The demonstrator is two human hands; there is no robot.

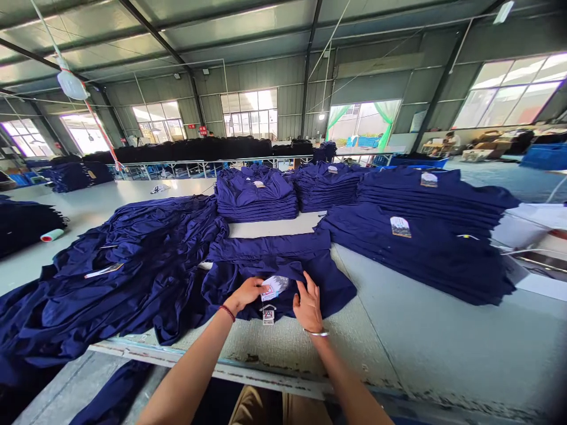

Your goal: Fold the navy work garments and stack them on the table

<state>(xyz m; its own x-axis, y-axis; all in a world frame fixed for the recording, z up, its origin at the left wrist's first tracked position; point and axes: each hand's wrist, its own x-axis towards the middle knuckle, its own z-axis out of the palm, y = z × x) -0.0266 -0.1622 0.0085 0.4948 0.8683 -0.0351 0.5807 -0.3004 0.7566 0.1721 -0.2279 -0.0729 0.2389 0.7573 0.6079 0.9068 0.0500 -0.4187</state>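
Left hand (248, 294), red cord at the wrist: fingers (256, 284) curled onto the edge of a white printed hang tag (274, 287), apparently pinching it; the hand partly hides the contact, so firmness of grip cannot be judged. Right hand (309, 306), silver bangle at the wrist: fingers (306, 289) spread and slightly bent, tips resting on a navy garment (319, 289) just beside the tag, nothing held between them.

A second, smaller house-shaped tag (268, 314) hangs below the first, at the near edge of the garment. Link between the two tags hidden by the hands.

Garment position: lying part-folded, flat on a pale grey surface (390, 348), close to its near side, which carries a worn metal edge strip (199, 358). A folded band of the same navy cloth lies across its far part.

Surroundings: to the left, a large loose heap of navy garments (133, 277), touching the garment. Ahead, folded navy stacks (254, 198) stand in a row; to the right, a broader navy stack (411, 262) carries a hang tag (401, 227) on top. A white-and-red roll (52, 235) lies against a black cloth pile (26, 224) at far left. Beyond the surface, long dark piles (177, 150) line the far side of the workshop, below large windows (250, 112)
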